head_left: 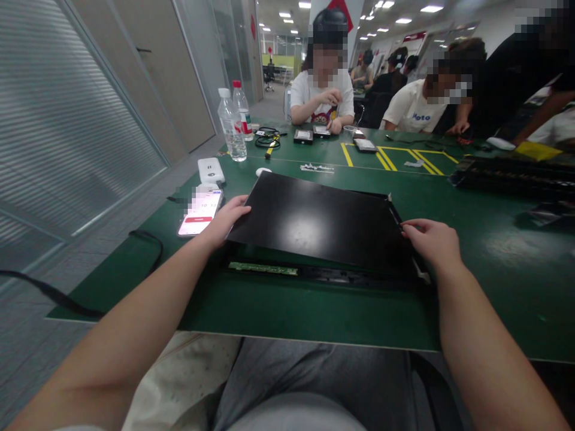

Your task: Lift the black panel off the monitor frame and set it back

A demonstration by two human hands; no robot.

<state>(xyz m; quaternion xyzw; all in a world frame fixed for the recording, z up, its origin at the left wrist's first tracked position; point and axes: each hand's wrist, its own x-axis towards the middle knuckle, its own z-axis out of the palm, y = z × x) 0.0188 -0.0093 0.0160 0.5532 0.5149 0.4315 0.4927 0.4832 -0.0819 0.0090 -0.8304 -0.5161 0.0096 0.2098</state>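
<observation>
A flat, glossy black screen panel [309, 218] lies tilted, its left side raised above a black frame [345, 277]. Along the near side of that frame runs a narrow green circuit board [263, 269]. My left hand [230, 218] is closed on the panel's left edge, thumb on top and the other fingers mostly hidden. At the right edge my right hand [433, 240] pinches with thumb and fingertips; whether it grips the panel alone or the frame's rim too, I cannot tell. Most of the frame is covered by the panel.
Left of the panel lie a lit phone [201, 212] and a white power bank [211, 170]. Two plastic bottles [232, 129] stand behind them, near black cables [268, 139]. Across the green table [503, 281], a person handles hard drives [303, 137]. Dark parts [498, 176] lie at right.
</observation>
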